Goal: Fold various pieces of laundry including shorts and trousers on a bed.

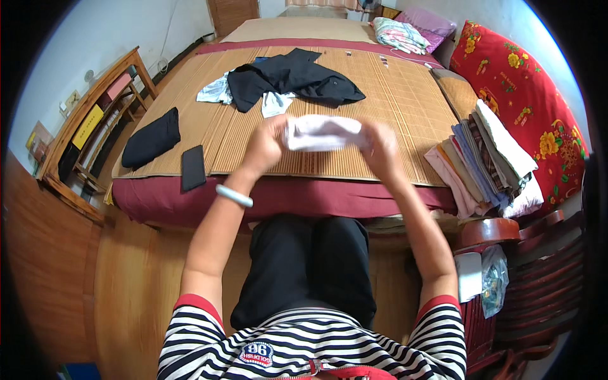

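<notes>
Between my two hands, a pale, light-coloured cloth [324, 133] is stretched sideways above a bamboo mat; its kind is blurred. My left hand [267, 146] grips one end of it and my right hand [381, 149] the other. Beyond it on the mat lies a black garment with a button [304, 78], spread loosely over white and light blue cloths [216, 90]. A folded black garment [152, 138] rests at the mat's left, near a dark smartphone [193, 168] at the bed's front edge. To the right stands a leaning stack of folded clothes [484, 161].
The bamboo mat [228, 142] covers the bed over a dark red sheet [304, 195]. A red floral cushion [532, 114] leans at the right wall. A wooden chair [536, 275] stands at the lower right, a wooden shelf [97, 128] at the left.
</notes>
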Available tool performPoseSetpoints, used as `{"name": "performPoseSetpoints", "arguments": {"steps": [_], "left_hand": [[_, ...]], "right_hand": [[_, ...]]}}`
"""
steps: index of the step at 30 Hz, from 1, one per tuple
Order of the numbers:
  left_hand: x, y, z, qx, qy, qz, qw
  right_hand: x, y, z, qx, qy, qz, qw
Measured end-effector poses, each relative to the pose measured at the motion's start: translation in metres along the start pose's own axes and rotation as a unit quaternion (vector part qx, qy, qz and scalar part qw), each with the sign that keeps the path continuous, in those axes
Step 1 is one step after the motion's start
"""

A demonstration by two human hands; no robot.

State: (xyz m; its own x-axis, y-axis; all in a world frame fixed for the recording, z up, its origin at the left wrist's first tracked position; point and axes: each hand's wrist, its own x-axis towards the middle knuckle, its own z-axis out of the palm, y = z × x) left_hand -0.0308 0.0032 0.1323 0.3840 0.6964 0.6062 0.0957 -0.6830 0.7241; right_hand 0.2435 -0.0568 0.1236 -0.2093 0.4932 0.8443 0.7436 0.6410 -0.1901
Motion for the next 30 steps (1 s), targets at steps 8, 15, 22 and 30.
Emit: {"name": "performPoseSetpoints", "arguments": {"steps": [8,15,22,30], "left_hand": [[-0.155,-0.018,0.021,0.212,-0.068,0.058,0.973],[-0.186,0.009,0.003,0.217,-0.026,0.044,0.975],[-0.197,0.036,-0.007,0.310,-0.084,0.030,0.947],[-0.199,0.047,0.073,0.316,-0.121,0.093,0.936]], "right_hand": [[-0.137,-0.060,0.014,-0.057,-0.176,0.057,0.981],[-0.137,-0.105,-0.006,-0.057,-0.148,0.039,0.987],[-0.162,-0.134,-0.009,-0.003,-0.171,0.041,0.984],[-0.156,-0.152,0.003,0.089,-0.109,0.084,0.986]]}}
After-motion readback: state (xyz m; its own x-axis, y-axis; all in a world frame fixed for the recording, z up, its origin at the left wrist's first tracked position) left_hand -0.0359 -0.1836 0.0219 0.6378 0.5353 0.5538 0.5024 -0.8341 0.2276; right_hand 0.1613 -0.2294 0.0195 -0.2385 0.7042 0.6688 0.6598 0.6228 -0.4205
